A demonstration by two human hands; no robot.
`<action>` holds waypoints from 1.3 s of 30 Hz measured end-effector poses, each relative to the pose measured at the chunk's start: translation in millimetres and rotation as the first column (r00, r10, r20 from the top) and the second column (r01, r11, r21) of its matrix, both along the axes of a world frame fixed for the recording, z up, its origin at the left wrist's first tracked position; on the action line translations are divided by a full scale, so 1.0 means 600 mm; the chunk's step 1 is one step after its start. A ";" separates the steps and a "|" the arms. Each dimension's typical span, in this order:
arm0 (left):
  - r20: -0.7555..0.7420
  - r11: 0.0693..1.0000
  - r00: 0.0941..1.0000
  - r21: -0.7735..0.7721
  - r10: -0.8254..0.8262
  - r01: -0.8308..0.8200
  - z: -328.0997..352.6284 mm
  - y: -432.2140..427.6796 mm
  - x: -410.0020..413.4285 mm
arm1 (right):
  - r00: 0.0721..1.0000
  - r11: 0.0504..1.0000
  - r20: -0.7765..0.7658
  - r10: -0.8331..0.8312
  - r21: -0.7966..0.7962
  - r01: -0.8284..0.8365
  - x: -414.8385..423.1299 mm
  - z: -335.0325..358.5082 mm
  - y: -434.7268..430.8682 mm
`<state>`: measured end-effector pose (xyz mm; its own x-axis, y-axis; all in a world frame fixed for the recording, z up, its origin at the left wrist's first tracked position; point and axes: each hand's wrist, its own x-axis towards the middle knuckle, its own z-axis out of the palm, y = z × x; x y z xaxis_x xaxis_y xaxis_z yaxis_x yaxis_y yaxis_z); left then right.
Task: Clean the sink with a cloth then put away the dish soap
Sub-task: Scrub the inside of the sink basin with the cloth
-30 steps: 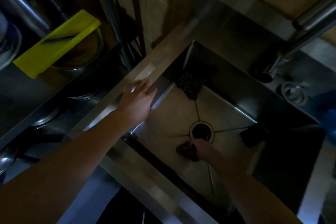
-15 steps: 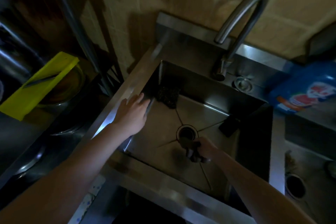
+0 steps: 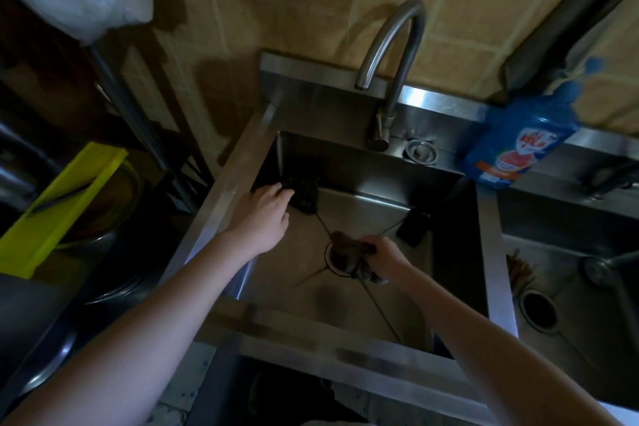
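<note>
A steel sink (image 3: 345,353) fills the middle of the view. My right hand (image 3: 382,254) grips a dark bunched cloth (image 3: 349,258) over the drain at the basin's bottom. My left hand (image 3: 266,209) reaches into the basin's far left corner, its straight fingers touching a dark scouring pad (image 3: 304,195) there. A blue dish soap bottle (image 3: 518,145) stands on the ledge behind the sink, to the right of the curved faucet (image 3: 390,55).
A dark sponge (image 3: 413,226) leans on the basin's right wall. A second basin (image 3: 567,273) lies to the right. A sink plug (image 3: 420,150) sits by the faucet base. A yellow-green board (image 3: 58,204) with a knife rests over bowls at left.
The view tilted up, showing the faucet and soap bottle. My left hand left the sink's rim and moved down into the corner onto the scouring pad. My right hand stayed near the drain with the cloth.
</note>
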<state>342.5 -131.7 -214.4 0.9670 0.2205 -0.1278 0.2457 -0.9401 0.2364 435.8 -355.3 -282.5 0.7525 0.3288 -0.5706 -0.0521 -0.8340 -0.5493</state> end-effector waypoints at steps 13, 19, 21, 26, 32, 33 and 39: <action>0.055 0.997 0.996 -0.016 0.076 -0.075 0.050 0.014 -0.008 | 0.991 0.995 0.123 0.051 0.075 -0.061 0.008 0.037 0.000; 0.069 0.995 0.992 0.008 0.103 -0.103 0.056 0.020 -0.016 | 0.976 0.987 0.190 0.106 0.097 -0.126 0.019 0.041 0.008; 0.074 0.993 0.991 0.030 0.109 -0.112 0.053 0.022 -0.018 | 0.968 0.985 0.224 0.115 0.103 -0.141 0.024 0.046 0.011; 0.091 0.992 0.990 0.056 0.107 -0.112 0.049 0.029 -0.022 | 0.970 0.978 0.232 0.077 0.171 -0.118 0.038 0.056 0.007; 0.090 0.992 0.991 0.071 0.101 -0.108 0.051 0.031 -0.020 | 0.967 0.956 0.253 0.035 0.275 -0.107 0.039 0.071 -0.001; 0.087 0.992 0.991 0.069 0.099 -0.106 0.052 0.030 -0.019 | 0.965 0.955 0.260 0.027 0.279 -0.102 0.039 0.074 -0.002; 0.095 0.990 0.989 0.074 0.112 -0.119 0.053 0.032 -0.015 | 0.965 0.950 0.260 -0.012 0.304 -0.071 0.046 0.084 -0.001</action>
